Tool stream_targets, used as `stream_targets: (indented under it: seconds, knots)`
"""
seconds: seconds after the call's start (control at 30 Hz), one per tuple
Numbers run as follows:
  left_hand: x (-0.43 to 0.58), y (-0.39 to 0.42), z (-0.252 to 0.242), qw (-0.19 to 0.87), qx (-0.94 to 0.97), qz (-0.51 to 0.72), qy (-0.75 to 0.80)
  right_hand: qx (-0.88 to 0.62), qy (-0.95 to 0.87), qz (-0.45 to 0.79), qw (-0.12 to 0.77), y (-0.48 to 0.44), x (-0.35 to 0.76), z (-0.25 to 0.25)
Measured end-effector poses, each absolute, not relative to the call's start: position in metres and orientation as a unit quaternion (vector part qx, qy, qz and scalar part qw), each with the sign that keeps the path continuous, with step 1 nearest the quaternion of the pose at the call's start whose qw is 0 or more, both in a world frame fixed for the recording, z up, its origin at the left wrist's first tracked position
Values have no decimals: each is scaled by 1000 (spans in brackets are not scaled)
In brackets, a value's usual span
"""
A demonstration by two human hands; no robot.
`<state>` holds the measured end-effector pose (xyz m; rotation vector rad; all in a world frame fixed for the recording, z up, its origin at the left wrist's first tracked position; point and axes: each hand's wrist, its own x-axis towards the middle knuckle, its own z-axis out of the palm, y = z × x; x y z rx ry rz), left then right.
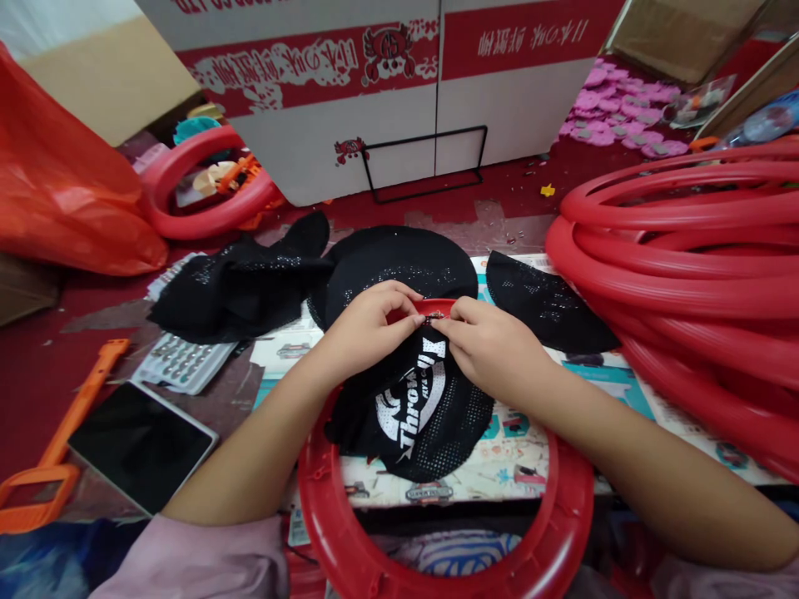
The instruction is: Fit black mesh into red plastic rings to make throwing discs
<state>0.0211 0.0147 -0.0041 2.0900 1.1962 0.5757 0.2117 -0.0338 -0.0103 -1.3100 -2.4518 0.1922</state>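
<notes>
A black mesh fabric disc (430, 416) with white lettering lies over the far part of a red plastic ring (337, 532). At the ring's far rim, my left hand (378, 324) pinches the fabric's edge between thumb and fingers. Close beside it, my right hand (490, 345) presses its fingertips on the same edge, also closed. Fingers hide the exact point where cloth meets rim. Beyond my hands are more black mesh pieces: a round one (403, 254), a crumpled one (243, 291) to the left and a folded one (549, 304) to the right.
Several red rings (674, 283) are stacked at the right. A white and red carton (399, 116) stands at the back behind a black wire frame (430, 195). On the left are an orange plastic handle (81, 408), a dark-screened tablet (146, 445), a calculator (184, 362) and a red bag (68, 183).
</notes>
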Motion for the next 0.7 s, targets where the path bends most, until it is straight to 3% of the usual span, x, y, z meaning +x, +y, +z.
stream_targets:
  seconds: [0.53, 0.7]
  knots:
    - [23, 16, -8, 299, 790, 227, 484, -485, -865, 33, 122, -35, 212, -11]
    - [12, 16, 5, 308, 848, 160, 401, -480, -871, 72, 81, -39, 216, 0]
